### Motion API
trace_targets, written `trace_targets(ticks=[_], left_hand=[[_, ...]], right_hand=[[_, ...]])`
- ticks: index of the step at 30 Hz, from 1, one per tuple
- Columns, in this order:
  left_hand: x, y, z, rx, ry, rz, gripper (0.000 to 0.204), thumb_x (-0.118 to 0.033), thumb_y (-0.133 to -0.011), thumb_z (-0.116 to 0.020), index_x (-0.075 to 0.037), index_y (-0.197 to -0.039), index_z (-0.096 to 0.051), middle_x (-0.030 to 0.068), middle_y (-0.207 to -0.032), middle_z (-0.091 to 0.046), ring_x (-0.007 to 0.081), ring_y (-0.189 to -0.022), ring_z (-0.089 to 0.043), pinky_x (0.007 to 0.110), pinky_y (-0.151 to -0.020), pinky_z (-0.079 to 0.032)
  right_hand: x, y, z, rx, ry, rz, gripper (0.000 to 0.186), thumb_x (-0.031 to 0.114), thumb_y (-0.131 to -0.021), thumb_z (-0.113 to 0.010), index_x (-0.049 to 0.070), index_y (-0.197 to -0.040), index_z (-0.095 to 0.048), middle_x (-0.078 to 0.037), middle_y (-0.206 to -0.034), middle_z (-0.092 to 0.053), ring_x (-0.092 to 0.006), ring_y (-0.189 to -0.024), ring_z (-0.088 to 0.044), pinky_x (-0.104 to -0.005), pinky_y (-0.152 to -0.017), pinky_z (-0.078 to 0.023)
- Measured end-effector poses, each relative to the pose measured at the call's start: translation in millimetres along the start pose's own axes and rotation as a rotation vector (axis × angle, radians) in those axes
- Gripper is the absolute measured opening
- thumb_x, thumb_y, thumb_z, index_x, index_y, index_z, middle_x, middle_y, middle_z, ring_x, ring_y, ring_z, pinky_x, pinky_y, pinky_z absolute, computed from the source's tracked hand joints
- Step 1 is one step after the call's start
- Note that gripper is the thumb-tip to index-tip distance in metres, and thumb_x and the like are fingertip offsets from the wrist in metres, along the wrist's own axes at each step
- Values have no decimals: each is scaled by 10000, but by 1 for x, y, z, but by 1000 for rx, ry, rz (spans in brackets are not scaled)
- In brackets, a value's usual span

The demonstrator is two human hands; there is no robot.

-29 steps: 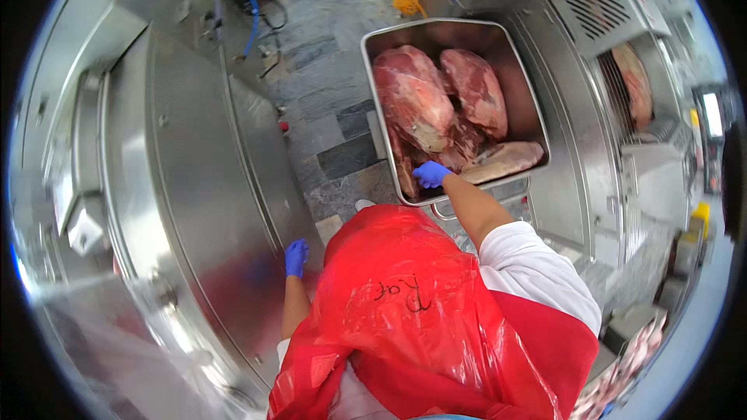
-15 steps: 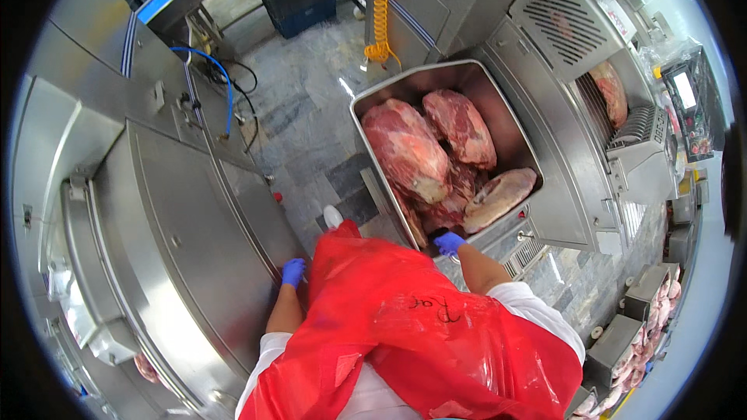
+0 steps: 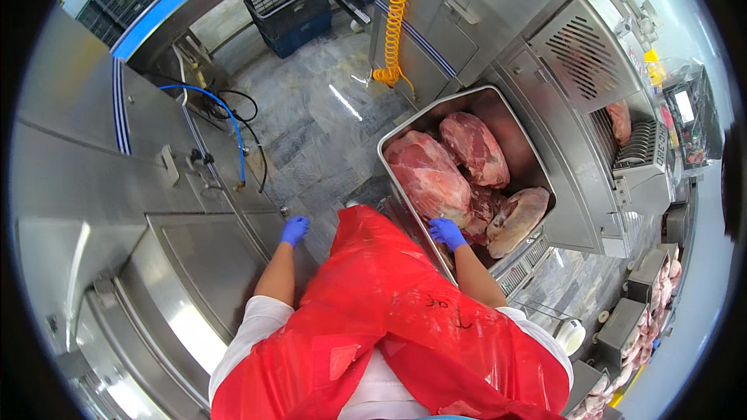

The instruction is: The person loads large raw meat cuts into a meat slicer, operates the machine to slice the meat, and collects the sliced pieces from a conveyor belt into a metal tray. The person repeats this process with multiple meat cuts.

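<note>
Right hand [image 3: 446, 233] has shifted from metal bin's [image 3: 517, 148] near rim to its left side; meat [image 3: 424, 175] still inside bin, so probably steadying, not lifting. Left hand [image 3: 296, 230] left of bin. Fingers: can't tell, both.

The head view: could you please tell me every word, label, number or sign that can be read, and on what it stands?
I won't copy out wording, but this is where it stands:
Red apron: dark handwriting on the front.
Metal machine on the right: dark characters on its side.
Lit screen at far right: too small to read.
</note>
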State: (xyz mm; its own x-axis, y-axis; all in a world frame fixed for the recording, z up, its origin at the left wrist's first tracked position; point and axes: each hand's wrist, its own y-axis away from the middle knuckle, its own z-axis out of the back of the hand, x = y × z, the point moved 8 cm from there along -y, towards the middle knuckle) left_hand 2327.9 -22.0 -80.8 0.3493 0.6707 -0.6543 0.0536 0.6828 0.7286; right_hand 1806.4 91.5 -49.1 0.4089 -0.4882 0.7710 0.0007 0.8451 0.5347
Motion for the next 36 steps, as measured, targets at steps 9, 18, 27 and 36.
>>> trace_targets(ticks=[9,18,27,36], left_hand=[[-37,-77,69,18,3,144,171,-232,-877,-540,-97,-830,-633,43,-703,-603,172,-558,-533,312,-511,-425],[-144,-185,154,70,-871,-167,193,-236,-880,-536,-74,-901,-640,63,-746,-628,187,-609,-580,316,-520,-451],[-256,-252,180,-102,118,43,275,-295,-876,-526,-47,-924,-636,69,-772,-638,156,-612,-569,306,-518,-445],[-231,-339,244,-31,134,345,223,-274,-836,-534,-76,-854,-635,66,-708,-614,168,-582,-573,332,-477,-405]], right_hand=[[-20,-17,-41,225,-131,-637,280,310,-873,-542,120,-666,-552,-47,-561,-518,-185,-428,-486,-329,-381,-337],[176,-263,49,64,-372,-559,291,305,-872,-529,119,-650,-559,-26,-571,-514,-156,-454,-445,-322,-419,-378],[369,-438,124,-38,-211,-250,308,340,-856,-572,89,-680,-601,-52,-554,-556,-141,-420,-464,-290,-407,-364],[265,-419,31,245,-139,-637,304,385,-839,-562,91,-773,-601,-83,-596,-576,-223,-461,-536,-369,-462,-425]])
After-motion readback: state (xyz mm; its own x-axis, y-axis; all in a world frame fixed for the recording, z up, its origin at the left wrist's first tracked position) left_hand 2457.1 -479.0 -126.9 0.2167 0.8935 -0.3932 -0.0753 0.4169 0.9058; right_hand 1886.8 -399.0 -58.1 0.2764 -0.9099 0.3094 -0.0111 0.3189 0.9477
